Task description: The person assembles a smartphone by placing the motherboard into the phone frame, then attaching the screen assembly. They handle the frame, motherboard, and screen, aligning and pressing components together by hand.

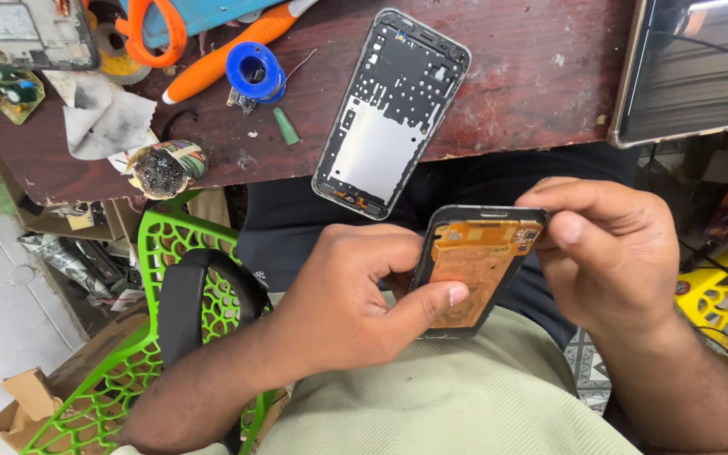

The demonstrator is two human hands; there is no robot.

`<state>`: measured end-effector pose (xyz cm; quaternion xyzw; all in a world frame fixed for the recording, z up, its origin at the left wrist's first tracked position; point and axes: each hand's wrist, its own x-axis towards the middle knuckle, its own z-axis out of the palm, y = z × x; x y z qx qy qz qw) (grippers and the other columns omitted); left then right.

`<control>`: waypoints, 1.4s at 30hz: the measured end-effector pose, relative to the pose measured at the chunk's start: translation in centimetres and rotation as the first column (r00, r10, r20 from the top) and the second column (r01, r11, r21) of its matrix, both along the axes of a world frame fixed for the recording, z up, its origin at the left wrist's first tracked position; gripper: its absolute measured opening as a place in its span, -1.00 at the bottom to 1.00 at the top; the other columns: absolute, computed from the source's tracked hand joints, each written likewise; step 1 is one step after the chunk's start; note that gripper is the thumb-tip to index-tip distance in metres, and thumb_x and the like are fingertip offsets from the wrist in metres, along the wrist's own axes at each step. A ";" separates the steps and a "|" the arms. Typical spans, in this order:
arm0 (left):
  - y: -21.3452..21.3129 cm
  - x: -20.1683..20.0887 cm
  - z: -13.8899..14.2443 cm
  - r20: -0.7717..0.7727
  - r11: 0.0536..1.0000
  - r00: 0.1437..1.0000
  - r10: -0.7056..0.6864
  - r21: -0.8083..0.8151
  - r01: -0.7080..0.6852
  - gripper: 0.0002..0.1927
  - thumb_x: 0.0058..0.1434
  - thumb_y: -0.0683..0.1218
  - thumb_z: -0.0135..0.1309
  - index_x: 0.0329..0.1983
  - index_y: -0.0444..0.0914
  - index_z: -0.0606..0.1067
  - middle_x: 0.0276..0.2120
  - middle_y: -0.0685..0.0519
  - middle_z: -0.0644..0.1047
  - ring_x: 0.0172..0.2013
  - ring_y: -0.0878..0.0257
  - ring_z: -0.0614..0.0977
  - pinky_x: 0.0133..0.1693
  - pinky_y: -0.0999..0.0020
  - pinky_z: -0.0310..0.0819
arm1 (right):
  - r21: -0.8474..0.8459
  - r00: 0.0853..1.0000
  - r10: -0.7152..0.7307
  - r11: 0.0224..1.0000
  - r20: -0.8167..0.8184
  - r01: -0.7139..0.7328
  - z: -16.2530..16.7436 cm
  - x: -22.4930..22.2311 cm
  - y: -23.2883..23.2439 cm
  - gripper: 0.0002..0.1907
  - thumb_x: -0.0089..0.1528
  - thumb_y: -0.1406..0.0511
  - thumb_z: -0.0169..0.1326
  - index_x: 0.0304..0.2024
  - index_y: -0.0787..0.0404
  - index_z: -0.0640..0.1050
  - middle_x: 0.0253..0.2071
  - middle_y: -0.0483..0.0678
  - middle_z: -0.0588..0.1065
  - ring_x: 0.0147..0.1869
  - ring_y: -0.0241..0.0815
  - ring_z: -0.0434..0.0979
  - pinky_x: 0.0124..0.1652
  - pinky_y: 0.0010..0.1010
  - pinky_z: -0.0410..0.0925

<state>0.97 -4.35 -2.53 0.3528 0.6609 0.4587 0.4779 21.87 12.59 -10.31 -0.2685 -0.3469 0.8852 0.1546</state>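
Holding an opened phone screen part (475,268) with copper-coloured film on its back, the left hand (343,295) is closed around its lower half: the thumb lies across the bottom of the orange face and the other fingers are curled behind the left edge. The right hand (612,253) pinches the top right corner of the same part, its fingertips pressed together at the dark rim. The part is tilted, its top end leaning to about 1 o'clock, and it sits above the person's lap, just below the table edge.

From the part, at about 11 o'clock, a phone middle frame (391,109) lies flat on the worn red-brown table (532,93), silver plate facing up, with its lower end over the table edge. At 1 o'clock a dark screen panel (693,67) rests at the table corner. Further out, at about 10 o'clock, stand a blue solder spool (254,72), a small green cap (286,126), orange-handled scissors (204,42) and a crumpled grey tissue (107,118). A green plastic chair (141,337) is at 8 o'clock, beside the left forearm.
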 end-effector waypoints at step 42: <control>0.0 3.2 2.3 -0.787 0.982 0.614 -0.068 0.054 0.178 -0.90 0.11 -0.21 0.22 -0.35 -0.34 0.55 -0.53 0.04 0.43 -0.51 0.15 0.52 -0.48 0.27 0.39 | 0.460 0.990 0.050 0.882 0.133 -0.106 -0.1 -2.6 -0.9 -0.92 0.37 0.42 -0.04 -0.22 0.36 0.44 -0.16 0.06 0.51 -0.15 -0.25 0.54 -0.11 -0.43 0.47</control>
